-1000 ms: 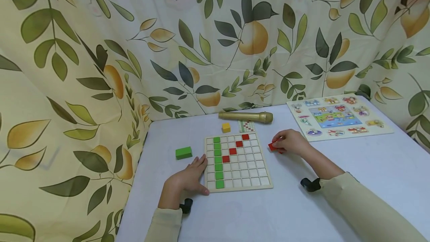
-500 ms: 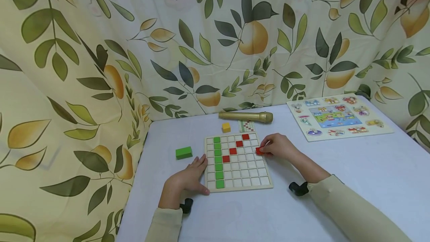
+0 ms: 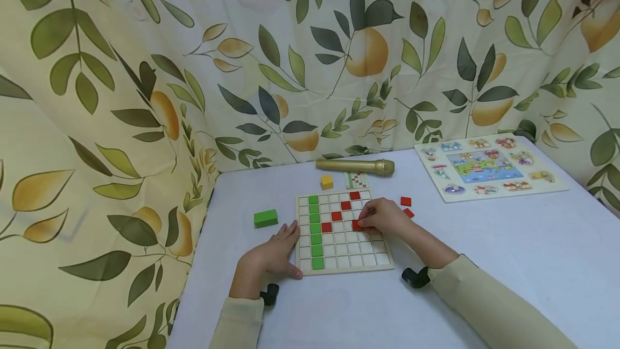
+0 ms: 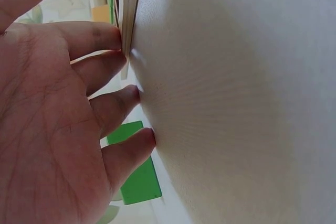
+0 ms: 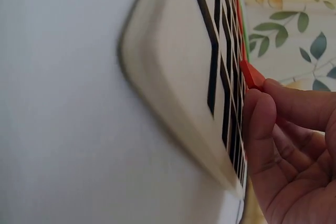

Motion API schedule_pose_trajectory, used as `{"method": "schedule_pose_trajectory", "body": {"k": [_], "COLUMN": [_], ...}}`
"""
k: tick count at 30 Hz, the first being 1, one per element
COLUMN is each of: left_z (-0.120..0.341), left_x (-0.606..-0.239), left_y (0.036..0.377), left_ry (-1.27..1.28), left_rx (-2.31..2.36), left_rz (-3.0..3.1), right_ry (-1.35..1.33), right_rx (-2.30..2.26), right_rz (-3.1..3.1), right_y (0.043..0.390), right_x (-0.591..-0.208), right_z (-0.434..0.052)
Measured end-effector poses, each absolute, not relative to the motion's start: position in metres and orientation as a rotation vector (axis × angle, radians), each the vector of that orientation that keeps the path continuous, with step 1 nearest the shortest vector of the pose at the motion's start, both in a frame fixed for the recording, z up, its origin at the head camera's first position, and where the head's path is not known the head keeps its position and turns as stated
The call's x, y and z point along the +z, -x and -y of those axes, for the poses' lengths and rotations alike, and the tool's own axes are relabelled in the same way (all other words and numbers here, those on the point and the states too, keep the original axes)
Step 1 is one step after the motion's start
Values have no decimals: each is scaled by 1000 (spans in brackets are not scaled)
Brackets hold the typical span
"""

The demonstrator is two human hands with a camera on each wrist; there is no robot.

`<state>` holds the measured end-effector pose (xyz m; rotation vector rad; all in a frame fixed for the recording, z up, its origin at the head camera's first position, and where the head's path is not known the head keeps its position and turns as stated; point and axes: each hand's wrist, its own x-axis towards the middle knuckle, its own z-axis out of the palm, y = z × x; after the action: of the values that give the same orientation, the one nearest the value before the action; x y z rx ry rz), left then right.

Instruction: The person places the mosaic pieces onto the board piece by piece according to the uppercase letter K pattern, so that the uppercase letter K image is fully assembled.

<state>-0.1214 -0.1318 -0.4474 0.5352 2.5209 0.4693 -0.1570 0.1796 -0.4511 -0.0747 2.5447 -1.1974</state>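
Note:
A wooden grid board (image 3: 382, 267) lies on the white table, with a green column of tiles (image 3: 314, 229) at its left and a red diagonal of tiles (image 3: 341, 210). My right hand (image 3: 382, 218) is over the board's middle and pinches a small red tile (image 3: 357, 224) (image 5: 253, 74) at a cell. My left hand (image 3: 271, 255) rests flat on the table, its straight fingers (image 4: 100, 38) touching the board's left edge (image 4: 129, 9). Two loose red tiles (image 3: 407, 206) lie just right of the board.
A green block (image 3: 265, 218) (image 4: 136, 177) sits left of the board. Behind the board are a yellow cube (image 3: 326, 182), a small pattern card (image 3: 356, 180) and a gold microphone (image 3: 356, 166). A picture puzzle board (image 3: 486, 168) lies at the back right. Leaf-print curtains enclose the table.
My right hand has moved left from beside the board to over its middle, carrying the red tile. Two red tiles it had covered now show. The left hand has not moved.

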Motion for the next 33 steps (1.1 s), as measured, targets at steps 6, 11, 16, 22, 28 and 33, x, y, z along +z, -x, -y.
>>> {"method": "schedule_pose_trajectory", "body": {"k": [6, 11, 16, 22, 28, 33], "left_z": [131, 131, 131, 131, 131, 131], "left_x": [-448, -447, -449, -450, -450, -451], "left_y": [122, 122, 122, 123, 124, 123], "left_ry": [-520, -520, -519, -529, -528, -530], "left_rx": [483, 484, 469, 455, 454, 440], "left_rz": [-2523, -2521, -2526, -2527, -2530, -2535], "right_ry": [119, 153, 182, 202, 182, 217], "right_rx": [-1234, -1226, -1211, -1239, -1182, -1097], "right_rz": [-2502, -2515, -2543, -2500, -2540, -2600], "right_y": [155, 156, 157, 154, 149, 147], "right_x": [-454, -453, -451, -455, -456, -455], "right_z": [-166, -160, -156, -146, -138, -132]}}
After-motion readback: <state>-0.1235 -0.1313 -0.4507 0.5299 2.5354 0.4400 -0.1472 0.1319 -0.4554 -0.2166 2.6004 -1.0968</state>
